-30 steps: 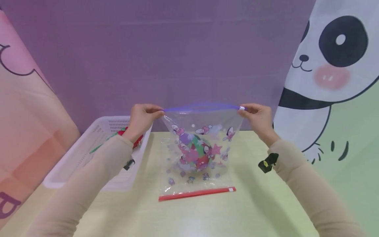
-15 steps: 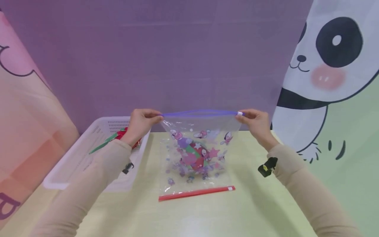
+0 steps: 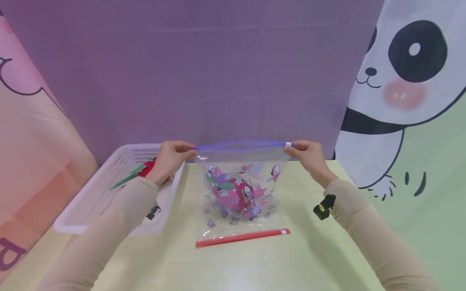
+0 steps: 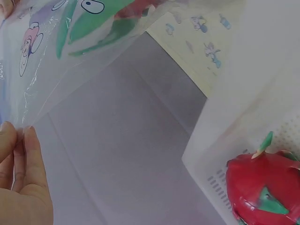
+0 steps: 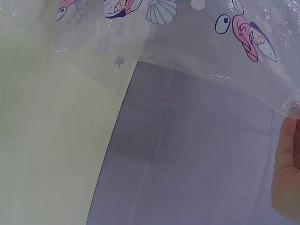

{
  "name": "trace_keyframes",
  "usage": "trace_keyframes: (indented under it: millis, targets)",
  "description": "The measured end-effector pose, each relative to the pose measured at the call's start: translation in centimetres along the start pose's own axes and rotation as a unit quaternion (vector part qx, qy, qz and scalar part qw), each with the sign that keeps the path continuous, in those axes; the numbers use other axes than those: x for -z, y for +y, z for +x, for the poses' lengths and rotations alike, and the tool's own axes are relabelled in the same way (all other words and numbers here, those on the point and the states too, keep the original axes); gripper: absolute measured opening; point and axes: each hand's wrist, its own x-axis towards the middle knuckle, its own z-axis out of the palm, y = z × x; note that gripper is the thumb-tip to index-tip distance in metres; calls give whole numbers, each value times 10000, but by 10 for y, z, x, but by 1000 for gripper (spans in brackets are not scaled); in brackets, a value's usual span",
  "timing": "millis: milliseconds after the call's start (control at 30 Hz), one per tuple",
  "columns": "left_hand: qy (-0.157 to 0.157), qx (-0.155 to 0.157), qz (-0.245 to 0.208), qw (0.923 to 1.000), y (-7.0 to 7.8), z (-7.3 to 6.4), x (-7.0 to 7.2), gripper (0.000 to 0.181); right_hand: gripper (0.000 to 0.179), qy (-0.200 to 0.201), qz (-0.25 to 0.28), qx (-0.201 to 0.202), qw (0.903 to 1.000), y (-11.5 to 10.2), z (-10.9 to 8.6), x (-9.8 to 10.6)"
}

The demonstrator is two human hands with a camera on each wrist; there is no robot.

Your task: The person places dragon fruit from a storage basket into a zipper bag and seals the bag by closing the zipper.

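Observation:
A clear zip bag [image 3: 240, 159] with a purple zip edge and cartoon prints hangs upright between my hands. My left hand [image 3: 172, 157] pinches its left top corner, thumb against fingers, as the left wrist view shows too. At the other top corner, by the white slider [image 3: 288, 144], my right hand [image 3: 309, 155] pinches the edge. The bag's mouth gapes slightly. Low inside it sits a rounded red and green object [image 3: 238, 196], partly covered by the prints. Behind and under it, a second clear bag with a red zip strip [image 3: 242, 237] lies flat on the table.
At the left stands a white perforated basket [image 3: 73, 214]. In it lies a red fruit-shaped piece with green leaf tips [image 4: 262, 187], partly behind my left arm in the head view. A purple cloth backdrop [image 3: 225, 72] rises behind the table [image 3: 240, 270].
Both hands have come down and slightly left with the purple-edged bag. The red and green object in it has sunk lower and turned, showing more red. The red-edged bag has stayed put.

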Motion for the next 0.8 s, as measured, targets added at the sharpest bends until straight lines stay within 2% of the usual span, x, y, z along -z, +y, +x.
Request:
trace_keyframes:
  millis: [167, 333, 400, 500, 567, 633, 700, 733, 800]
  targets:
    - [-89, -64, 99, 9999, -1, 0, -1, 24, 37, -91, 129, -266, 9995, 0, -1, 0]
    - [-17, -114, 165, 9998, 0, 2, -1, 24, 17, -137, 534, -293, 9980, -2, -2, -1]
    - [78, -308, 205, 9993, 0, 4, -3, 24, 10, -104, 690, -277, 9972, -3, -3, -1]
    - [293, -874, 429, 9948, 1, 7, -9, 24, 7, -58, 844, -221, 9962, -5, -5, -2]
    - [498, -1392, 788, 9859, 2, 8, -13, 23, 11, -57, 846, -179, 9962, -6, -5, -4]
    - [738, -1972, 1181, 9704, 5, 8, -16, 20, 16, -77, 815, -134, 9966, -6, -6, -5]
    - [965, -2491, 1517, 9516, 9, 7, -19, 18, 19, -91, 785, -119, 9968, -4, -6, -5]
    - [1010, -2672, 1606, 9448, 12, 6, -21, 18, 18, -98, 784, -117, 9968, -3, -6, -5]
    - [994, -2909, 1654, 9371, 20, 5, -26, 17, 12, -88, 830, -97, 9965, -1, -6, -5]
